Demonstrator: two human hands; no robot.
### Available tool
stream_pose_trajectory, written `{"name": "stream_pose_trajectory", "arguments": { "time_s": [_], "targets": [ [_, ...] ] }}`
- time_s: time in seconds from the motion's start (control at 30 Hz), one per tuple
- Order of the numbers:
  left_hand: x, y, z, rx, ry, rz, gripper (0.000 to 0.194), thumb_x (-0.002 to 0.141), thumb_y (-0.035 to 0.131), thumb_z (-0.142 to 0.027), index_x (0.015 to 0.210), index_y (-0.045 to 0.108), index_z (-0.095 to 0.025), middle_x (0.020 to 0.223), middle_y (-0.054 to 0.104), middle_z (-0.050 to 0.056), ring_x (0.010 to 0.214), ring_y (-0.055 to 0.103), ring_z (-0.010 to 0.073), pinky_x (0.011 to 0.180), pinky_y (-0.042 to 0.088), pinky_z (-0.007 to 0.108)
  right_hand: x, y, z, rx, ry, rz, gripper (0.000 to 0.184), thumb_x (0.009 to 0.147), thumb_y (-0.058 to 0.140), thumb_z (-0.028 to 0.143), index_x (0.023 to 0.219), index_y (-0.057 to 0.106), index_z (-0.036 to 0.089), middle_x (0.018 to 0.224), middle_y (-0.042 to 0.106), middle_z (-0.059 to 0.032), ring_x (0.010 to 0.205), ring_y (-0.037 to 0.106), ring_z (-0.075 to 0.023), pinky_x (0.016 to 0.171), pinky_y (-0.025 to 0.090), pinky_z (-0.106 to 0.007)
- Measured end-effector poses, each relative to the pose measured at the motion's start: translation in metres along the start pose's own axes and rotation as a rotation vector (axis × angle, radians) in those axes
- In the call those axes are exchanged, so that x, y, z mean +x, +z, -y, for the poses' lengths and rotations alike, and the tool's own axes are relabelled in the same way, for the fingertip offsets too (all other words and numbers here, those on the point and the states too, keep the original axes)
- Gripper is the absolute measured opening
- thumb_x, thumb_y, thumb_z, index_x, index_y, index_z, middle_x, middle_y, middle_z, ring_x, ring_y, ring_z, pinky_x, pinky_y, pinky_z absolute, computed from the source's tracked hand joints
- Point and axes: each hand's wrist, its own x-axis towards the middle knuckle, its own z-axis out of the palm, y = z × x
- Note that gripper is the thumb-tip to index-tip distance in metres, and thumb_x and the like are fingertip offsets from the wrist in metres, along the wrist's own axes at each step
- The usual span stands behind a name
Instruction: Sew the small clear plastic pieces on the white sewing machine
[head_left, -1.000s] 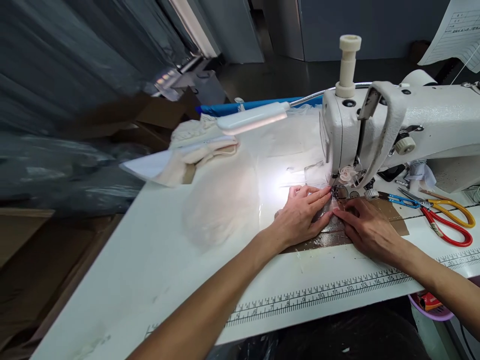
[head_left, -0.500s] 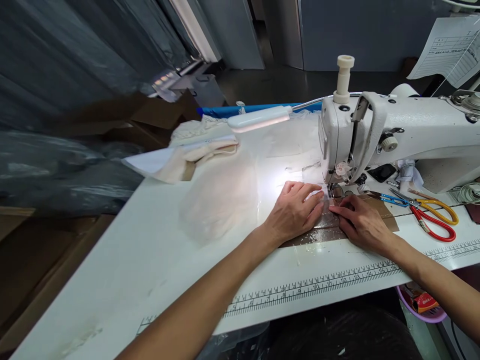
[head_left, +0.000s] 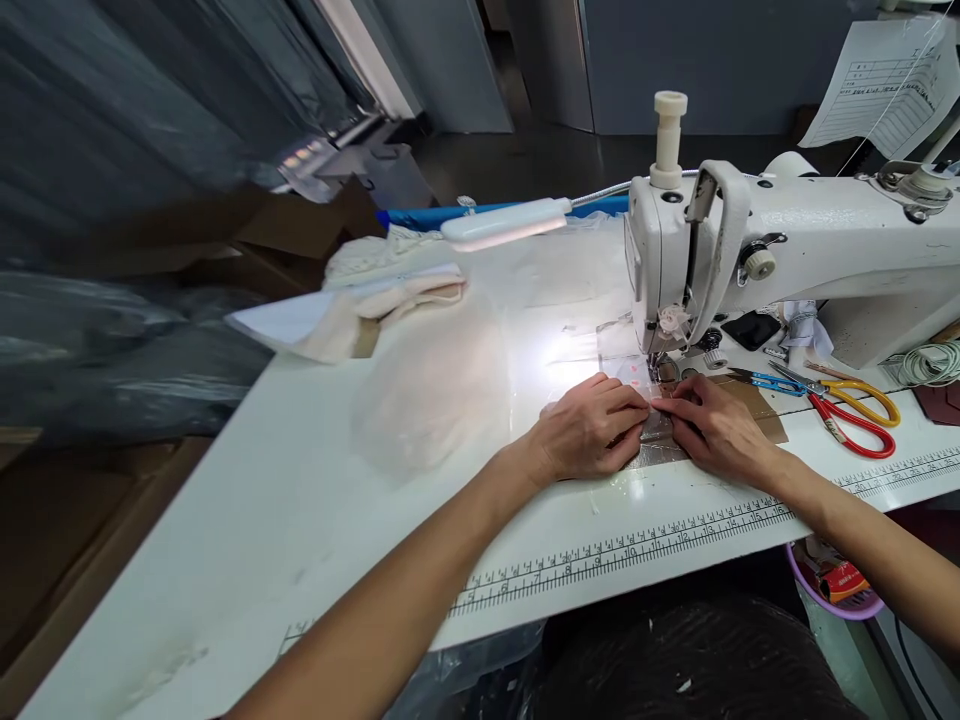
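A thin, sheer piece of fabric (head_left: 628, 374) with small pinkish spots lies just in front of the presser foot (head_left: 655, 367) of the white sewing machine (head_left: 840, 225). At its near edge, my left hand (head_left: 589, 430) has its fingers curled and closed on the fabric. Close by on the right, my right hand (head_left: 716, 428) pinches the same edge between thumb and forefinger, the two hands' fingertips almost meeting. Beneath them is a shiny brown sheet (head_left: 660, 448) on the white table (head_left: 300, 520). My fingers partly hide the fabric.
Red-handled scissors (head_left: 855, 430), yellow-handled scissors (head_left: 862, 398) and blue snips (head_left: 780, 383) lie right of my right hand. A lamp (head_left: 506, 224) hangs over the table's back. Folded cream cloth (head_left: 409, 300) and sheer pale material (head_left: 427, 400) lie left. A printed ruler (head_left: 630, 550) runs along the front.
My left hand has drawn back from the presser foot, its fingers going from flat to curled. The spotted fabric now shows beyond it. My right hand stays pinched nearby; the view has shifted slightly.
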Motion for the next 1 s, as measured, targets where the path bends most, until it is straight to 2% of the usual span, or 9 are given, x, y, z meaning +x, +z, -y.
{"name": "stream_pose_trajectory", "arguments": {
  "time_s": [0.2, 0.47, 0.8, 1.0],
  "targets": [
    [0.001, -0.004, 0.0, -0.021, 0.004, 0.02, 0.026, 0.09, 0.046, -0.02, 0.087, 0.071, -0.016, 0.091, 0.072, 0.006, 0.068, 0.059, 0.0158, 0.064, 0.051, 0.035, -0.001, 0.001, -0.001, -0.01, -0.003, 0.004, 0.035, 0.097, 0.042, 0.023, 0.123, 0.066, 0.02, 0.106, 0.059, -0.0124, 0.096, 0.06, -0.0229, 0.082, 0.056, -0.039],
    [0.003, -0.005, -0.003, 0.02, 0.009, -0.015, 0.027, 0.091, 0.045, -0.02, 0.082, 0.071, -0.016, 0.085, 0.071, 0.006, 0.065, 0.055, 0.0161, 0.062, 0.047, 0.034, 0.0, 0.003, 0.001, -0.082, -0.009, 0.003, 0.034, 0.094, 0.045, 0.018, 0.121, 0.064, 0.021, 0.107, 0.059, -0.0117, 0.093, 0.06, -0.0222, 0.079, 0.057, -0.038],
    [0.003, -0.005, -0.003, 0.059, -0.025, 0.057, 0.025, 0.089, 0.045, -0.025, 0.086, 0.069, -0.016, 0.088, 0.07, 0.007, 0.067, 0.054, 0.0173, 0.065, 0.043, 0.034, 0.006, -0.001, 0.007, -0.14, 0.023, 0.091, 0.034, 0.093, 0.043, 0.016, 0.123, 0.06, 0.021, 0.108, 0.059, -0.0124, 0.093, 0.061, -0.0229, 0.08, 0.057, -0.04],
    [0.002, -0.006, -0.002, 0.063, -0.059, 0.092, 0.024, 0.088, 0.047, -0.027, 0.093, 0.067, -0.015, 0.093, 0.069, 0.007, 0.072, 0.056, 0.0186, 0.07, 0.044, 0.036, 0.011, -0.004, 0.008, -0.174, 0.058, 0.156, 0.042, 0.093, 0.041, 0.015, 0.133, 0.052, 0.018, 0.108, 0.059, -0.0144, 0.089, 0.061, -0.0227, 0.075, 0.057, -0.037]
  ]
}}
